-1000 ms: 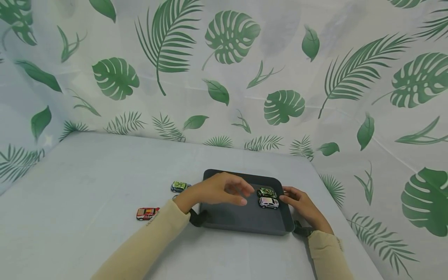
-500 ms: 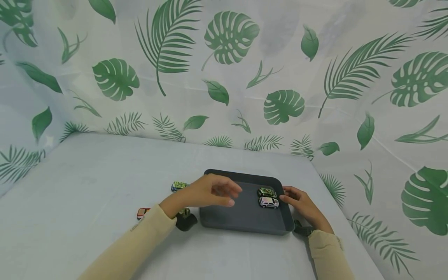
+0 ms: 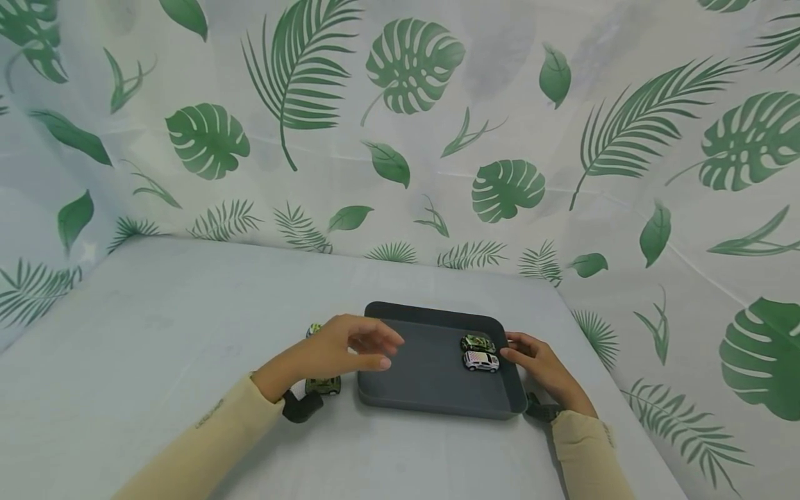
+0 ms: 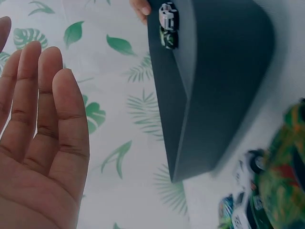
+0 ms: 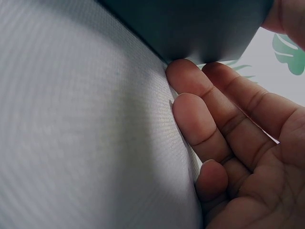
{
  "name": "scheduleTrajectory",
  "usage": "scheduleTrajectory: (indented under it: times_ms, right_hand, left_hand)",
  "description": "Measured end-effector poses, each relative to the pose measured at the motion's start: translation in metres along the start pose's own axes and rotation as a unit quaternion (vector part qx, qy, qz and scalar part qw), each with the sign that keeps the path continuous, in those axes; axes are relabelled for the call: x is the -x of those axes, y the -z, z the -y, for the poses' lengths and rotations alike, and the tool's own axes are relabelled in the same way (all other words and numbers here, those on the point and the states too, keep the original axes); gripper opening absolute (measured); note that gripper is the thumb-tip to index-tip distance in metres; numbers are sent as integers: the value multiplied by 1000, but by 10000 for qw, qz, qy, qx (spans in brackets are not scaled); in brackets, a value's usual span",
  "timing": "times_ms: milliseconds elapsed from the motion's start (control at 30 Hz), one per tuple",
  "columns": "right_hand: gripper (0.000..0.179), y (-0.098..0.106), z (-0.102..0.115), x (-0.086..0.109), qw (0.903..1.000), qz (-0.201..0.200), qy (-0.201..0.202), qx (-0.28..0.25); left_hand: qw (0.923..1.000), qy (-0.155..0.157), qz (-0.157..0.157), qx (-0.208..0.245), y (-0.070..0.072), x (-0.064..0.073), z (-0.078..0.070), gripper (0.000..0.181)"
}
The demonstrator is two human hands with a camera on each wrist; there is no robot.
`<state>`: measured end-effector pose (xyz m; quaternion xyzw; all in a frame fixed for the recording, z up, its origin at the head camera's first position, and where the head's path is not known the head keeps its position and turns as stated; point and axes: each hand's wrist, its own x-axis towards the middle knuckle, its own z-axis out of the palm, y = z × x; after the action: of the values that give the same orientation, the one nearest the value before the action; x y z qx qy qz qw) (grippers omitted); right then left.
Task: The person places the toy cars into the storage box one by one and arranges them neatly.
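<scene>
My left hand [image 3: 337, 351] hovers over the left edge of a dark grey tray [image 3: 415, 371], fingers loosely bent with nothing between them; the left wrist view shows its palm bare. At the tray's right side, my right hand [image 3: 544, 368] holds the wall, its thumb at the rim and fingertips [image 5: 183, 74] against the outside. Inside, near the right wall, a green camouflage toy car [image 3: 478, 343] and a white toy car [image 3: 481, 361] sit side by side.
Left of the tray, a camouflage toy car [image 3: 323, 386] and a yellow-green toy car [image 3: 314, 329] are partly covered by my left hand and wrist strap. A white toy car [image 4: 245, 195] shows in the left wrist view. Leaf-printed cloth [image 3: 425, 139] stands behind the table.
My left hand has drawn back leftward from over the tray's middle to its left edge. Its sleeve now covers the red toy car. The right hand and tray have stayed put.
</scene>
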<state>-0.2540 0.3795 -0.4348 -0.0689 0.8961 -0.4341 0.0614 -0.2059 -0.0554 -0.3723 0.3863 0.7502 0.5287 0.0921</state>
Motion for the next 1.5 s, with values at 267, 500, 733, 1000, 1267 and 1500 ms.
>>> scheduleTrajectory:
  times_ms: [267, 500, 733, 1000, 1267, 1500]
  right_hand:
    - [57, 0, -1, 2, 9999, 38, 72, -86]
    - [56, 0, -4, 2, 9995, 107, 208, -189]
    - [56, 1, -6, 0, 9997, 103, 200, -94]
    - [57, -1, -4, 1, 9998, 113, 121, -115]
    - [57, 1, -2, -1, 9999, 108, 66, -28]
    - [57, 1, 0, 1, 9999, 95, 64, -11]
  left_hand:
    - [9999, 89, -114, -93, 7, 17, 4, 31]
    - [9994, 224, -223, -135, 12, 29, 5, 33]
    - [9989, 328, -298, -176, 15, 37, 9, 32]
    - [9982, 391, -396, -203, 19, 49, 17, 31]
    - [9974, 399, -576, -179, 27, 63, 27, 34]
    - [9950, 479, -746, -454, 40, 72, 34, 34]
